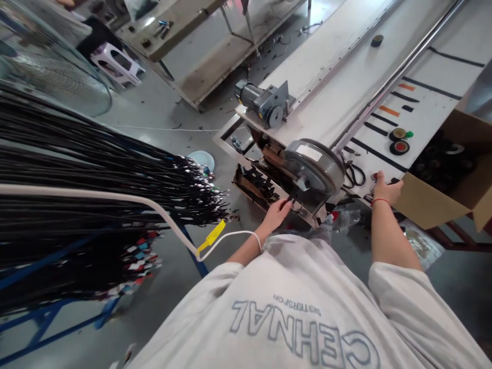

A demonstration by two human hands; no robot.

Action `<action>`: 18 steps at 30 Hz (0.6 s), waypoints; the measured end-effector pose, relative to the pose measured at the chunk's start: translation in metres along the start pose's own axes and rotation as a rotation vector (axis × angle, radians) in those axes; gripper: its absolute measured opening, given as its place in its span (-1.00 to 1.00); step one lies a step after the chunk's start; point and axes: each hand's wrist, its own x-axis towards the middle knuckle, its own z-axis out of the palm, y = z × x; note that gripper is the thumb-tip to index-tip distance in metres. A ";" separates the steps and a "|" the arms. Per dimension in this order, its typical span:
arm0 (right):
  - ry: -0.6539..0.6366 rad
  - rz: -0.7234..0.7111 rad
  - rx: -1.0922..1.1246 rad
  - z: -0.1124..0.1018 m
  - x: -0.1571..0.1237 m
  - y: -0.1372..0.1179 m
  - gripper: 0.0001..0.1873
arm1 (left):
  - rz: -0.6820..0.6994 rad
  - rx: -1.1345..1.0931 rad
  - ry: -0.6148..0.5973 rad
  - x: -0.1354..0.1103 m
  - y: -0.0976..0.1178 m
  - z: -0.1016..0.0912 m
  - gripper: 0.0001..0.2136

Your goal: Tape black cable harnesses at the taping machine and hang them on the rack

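My left hand (275, 214) is closed in a pinch at the near end of the machine bench, on a small dark piece (291, 198) too small to name. Just above it is the round grey wheel (315, 163) with a white label. At the near edge of the white tabletop (371, 154), my right hand (388, 191) has its fingers curled. A small dark thing shows at its fingertips, and what it grips is mostly hidden. Black-handled scissors (355, 175) lie left of this hand. Beyond it are two tape rolls (398, 147), one with a red centre.
Black strips (378, 148) and orange pieces lie along the tabletop. An open cardboard box (434, 202) of dark rolls stands right. A motor (261, 102) sits at the bench's left corner. Bundled black cables (115, 179) fill the left on a blue frame; a white cord runs to my left wrist.
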 end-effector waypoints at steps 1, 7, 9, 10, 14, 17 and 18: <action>0.002 0.000 -0.001 0.001 0.000 0.000 -0.12 | 0.019 -0.009 -0.004 0.003 0.001 0.003 -0.64; 0.028 0.020 0.023 0.002 0.000 0.000 -0.23 | 0.021 -0.229 -0.097 0.014 0.001 0.010 -0.56; 0.032 0.031 0.021 0.002 -0.001 -0.001 -0.23 | -0.037 -0.360 -0.193 0.015 -0.008 0.002 -0.51; 0.032 0.038 0.020 0.001 -0.002 -0.002 -0.23 | -0.073 -0.399 -0.249 0.014 -0.014 -0.004 -0.47; 0.022 0.028 0.019 -0.001 -0.004 -0.004 -0.22 | -0.184 -0.374 -0.426 -0.002 -0.036 -0.035 -0.39; 0.015 0.027 0.010 -0.004 -0.006 -0.006 -0.21 | -0.230 -0.418 -0.400 -0.016 -0.042 -0.046 -0.42; 0.015 0.032 0.006 -0.005 -0.007 -0.008 -0.20 | -0.244 -0.452 -0.391 -0.019 -0.041 -0.046 -0.42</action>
